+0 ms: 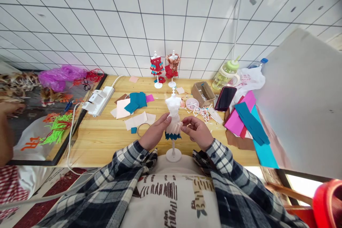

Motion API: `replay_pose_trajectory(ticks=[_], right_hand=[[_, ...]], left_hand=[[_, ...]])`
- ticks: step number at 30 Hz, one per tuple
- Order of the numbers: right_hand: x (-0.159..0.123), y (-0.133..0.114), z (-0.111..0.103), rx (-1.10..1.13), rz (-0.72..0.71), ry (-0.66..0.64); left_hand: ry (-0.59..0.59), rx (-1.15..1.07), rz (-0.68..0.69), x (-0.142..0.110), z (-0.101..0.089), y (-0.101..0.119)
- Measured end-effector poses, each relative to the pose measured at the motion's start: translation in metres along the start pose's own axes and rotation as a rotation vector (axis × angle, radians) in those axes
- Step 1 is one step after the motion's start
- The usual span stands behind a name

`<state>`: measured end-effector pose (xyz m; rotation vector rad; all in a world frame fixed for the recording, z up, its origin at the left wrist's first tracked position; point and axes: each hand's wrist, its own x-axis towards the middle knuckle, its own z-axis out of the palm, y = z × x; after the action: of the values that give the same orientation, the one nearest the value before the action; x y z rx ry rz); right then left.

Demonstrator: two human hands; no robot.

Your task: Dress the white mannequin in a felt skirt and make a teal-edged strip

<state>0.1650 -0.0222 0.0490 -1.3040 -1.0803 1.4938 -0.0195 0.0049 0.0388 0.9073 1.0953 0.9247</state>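
A small white dress-form mannequin [173,105] stands upright on its round base [173,155] at the table's front edge. Pale pink pleated paper wraps its lower part, with a dark teal zigzag trim [173,136] below. My left hand [155,130] is closed around the mannequin's waist from the left side. On the other side, my right hand [197,131] pinches the edge of the pale paper skirt [175,127] between thumb and fingers. Behind stand two more mannequins, one in red and turquoise paper [156,66], the other in brown and red [173,65].
Teal paper pieces [137,101] and pale sheets lie left, near a white power strip [98,100]. To the right are a cardboard box [203,93], small white sticks, a phone [226,98], a green-lidded bottle [226,74] and coloured paper strips [252,123]. Another person's arm [6,128] shows far left.
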Motion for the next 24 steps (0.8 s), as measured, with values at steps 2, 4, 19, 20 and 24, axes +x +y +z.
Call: replay_pose_trajectory(ticks=[2,4,19,20,24], right_hand=[[0.0,0.0,0.0,-0.006,0.004,0.012],[0.001,0.0,-0.001,-0.031,0.0,0.028],[-0.003,0.009,0.01,-0.294,-0.07,0.181],[-0.003,0.008,0.01,-0.296,-0.071,0.183],[-0.005,0.009,0.011,-0.3,-0.068,0.179]], left_hand=[[0.005,0.015,-0.007,0.0,-0.001,0.001],[0.006,0.003,-0.02,0.0,-0.001,0.002],[0.025,0.039,-0.033,0.001,-0.003,-0.001],[0.021,0.049,-0.032,0.001,-0.002,0.0],[0.003,0.048,-0.036,0.001,-0.001,0.001]])
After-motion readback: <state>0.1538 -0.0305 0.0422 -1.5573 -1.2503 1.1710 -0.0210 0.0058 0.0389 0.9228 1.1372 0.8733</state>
